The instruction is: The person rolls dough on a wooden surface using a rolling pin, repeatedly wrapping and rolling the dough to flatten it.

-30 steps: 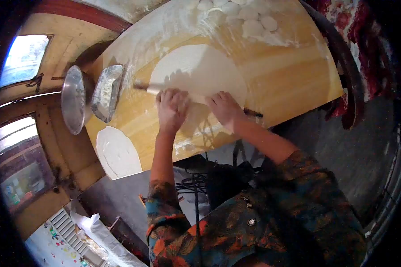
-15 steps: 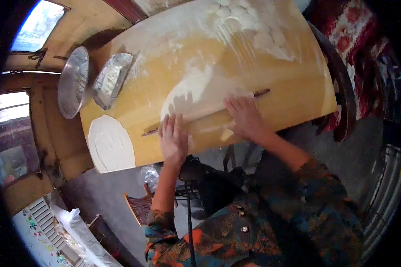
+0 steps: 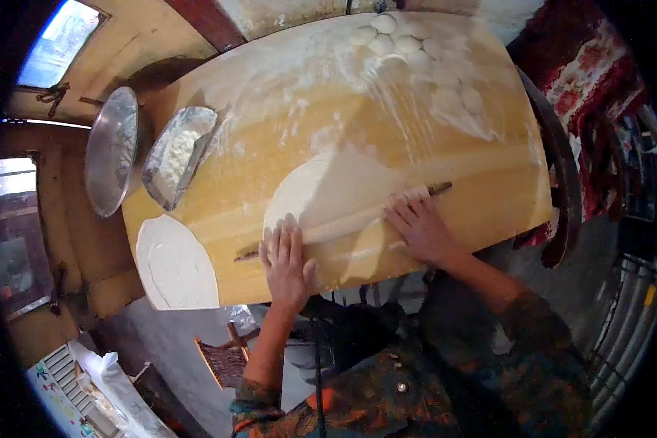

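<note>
I see left hand, right hand open, palms down, fingers spread on rolling pin near ends, likely for even pressure; neither grips. Dough sheet just beyond hands, against pin. Flour tray left of left hand, probably for reach. Dough balls beyond right hand.

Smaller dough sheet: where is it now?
In the head view, the smaller dough sheet lies on the board's near left corner, left of the left hand, below the foil tray.
</note>
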Action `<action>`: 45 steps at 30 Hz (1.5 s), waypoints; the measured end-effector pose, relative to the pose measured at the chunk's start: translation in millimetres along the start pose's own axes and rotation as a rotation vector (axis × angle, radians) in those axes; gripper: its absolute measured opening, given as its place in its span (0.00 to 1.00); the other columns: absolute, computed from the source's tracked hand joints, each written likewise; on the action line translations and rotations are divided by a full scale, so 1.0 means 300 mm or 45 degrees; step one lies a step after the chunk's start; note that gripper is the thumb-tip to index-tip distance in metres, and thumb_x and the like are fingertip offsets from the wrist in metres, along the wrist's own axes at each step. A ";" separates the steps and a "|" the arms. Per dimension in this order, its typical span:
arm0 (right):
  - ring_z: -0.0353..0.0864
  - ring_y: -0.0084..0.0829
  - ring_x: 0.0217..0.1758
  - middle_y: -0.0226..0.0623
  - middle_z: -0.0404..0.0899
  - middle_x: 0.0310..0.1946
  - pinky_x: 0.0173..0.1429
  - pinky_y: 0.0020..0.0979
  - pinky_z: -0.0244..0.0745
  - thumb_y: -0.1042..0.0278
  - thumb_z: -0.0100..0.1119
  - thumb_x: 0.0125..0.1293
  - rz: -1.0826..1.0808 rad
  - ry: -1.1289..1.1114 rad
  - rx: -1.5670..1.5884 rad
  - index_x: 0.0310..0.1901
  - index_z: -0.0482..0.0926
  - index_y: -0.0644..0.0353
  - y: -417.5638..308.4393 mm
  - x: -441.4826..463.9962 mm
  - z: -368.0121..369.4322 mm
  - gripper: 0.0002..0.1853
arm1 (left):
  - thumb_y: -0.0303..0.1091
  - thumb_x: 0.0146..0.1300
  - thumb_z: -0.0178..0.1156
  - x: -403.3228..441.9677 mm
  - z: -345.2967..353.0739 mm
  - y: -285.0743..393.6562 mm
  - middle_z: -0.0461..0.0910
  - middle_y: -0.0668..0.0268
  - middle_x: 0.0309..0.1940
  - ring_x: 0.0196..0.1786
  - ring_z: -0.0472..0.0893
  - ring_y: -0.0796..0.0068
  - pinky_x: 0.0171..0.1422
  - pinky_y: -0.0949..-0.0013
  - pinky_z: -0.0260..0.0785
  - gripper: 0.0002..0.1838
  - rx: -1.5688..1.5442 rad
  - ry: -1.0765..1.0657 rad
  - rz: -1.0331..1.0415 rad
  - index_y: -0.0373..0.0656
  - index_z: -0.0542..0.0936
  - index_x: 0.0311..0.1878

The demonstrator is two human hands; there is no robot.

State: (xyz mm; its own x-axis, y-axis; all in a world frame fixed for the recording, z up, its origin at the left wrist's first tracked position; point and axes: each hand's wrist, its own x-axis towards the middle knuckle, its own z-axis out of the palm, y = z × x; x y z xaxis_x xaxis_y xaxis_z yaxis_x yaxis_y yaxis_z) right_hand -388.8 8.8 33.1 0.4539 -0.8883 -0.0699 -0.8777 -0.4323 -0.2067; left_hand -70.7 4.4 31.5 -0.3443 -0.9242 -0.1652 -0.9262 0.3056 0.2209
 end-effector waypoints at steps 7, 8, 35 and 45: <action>0.69 0.50 0.62 0.54 0.70 0.61 0.68 0.48 0.60 0.59 0.56 0.66 0.359 0.471 0.170 0.66 0.64 0.61 0.293 0.587 -0.151 0.29 | 0.46 0.72 0.48 0.611 -0.163 -0.239 0.66 0.53 0.67 0.69 0.66 0.52 0.74 0.45 0.49 0.29 -0.169 0.564 -0.150 0.45 0.61 0.72; 0.69 0.50 0.62 0.53 0.71 0.60 0.68 0.48 0.60 0.59 0.56 0.66 0.346 0.375 0.149 0.66 0.64 0.61 0.306 0.601 -0.162 0.29 | 0.46 0.72 0.48 0.618 -0.155 -0.268 0.68 0.53 0.65 0.67 0.67 0.51 0.73 0.45 0.50 0.28 -0.215 0.577 -0.121 0.45 0.63 0.71; 0.71 0.46 0.59 0.48 0.74 0.51 0.68 0.46 0.62 0.64 0.58 0.59 0.113 0.270 -0.041 0.60 0.71 0.66 -0.027 -0.332 0.061 0.27 | 0.38 0.63 0.57 -0.316 0.047 -0.078 0.70 0.53 0.61 0.68 0.65 0.53 0.74 0.47 0.50 0.26 0.148 0.316 -0.126 0.42 0.71 0.64; 0.79 0.45 0.47 0.45 0.77 0.39 0.50 0.41 0.76 0.72 0.51 0.61 -0.034 0.395 0.269 0.52 0.73 0.62 -0.161 -0.431 0.056 0.17 | 0.39 0.61 0.59 -0.304 0.070 -0.141 0.75 0.49 0.52 0.53 0.74 0.46 0.59 0.50 0.66 0.22 -0.280 0.623 -0.471 0.37 0.76 0.55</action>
State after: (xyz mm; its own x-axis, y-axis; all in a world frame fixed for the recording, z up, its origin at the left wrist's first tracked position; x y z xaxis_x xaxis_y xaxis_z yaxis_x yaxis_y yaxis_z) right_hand -402.4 147.0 35.6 0.3800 -0.8958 0.2306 -0.8003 -0.4434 -0.4036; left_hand -3.5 80.5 17.0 0.1487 -0.9729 0.1772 -0.8993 -0.0585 0.4335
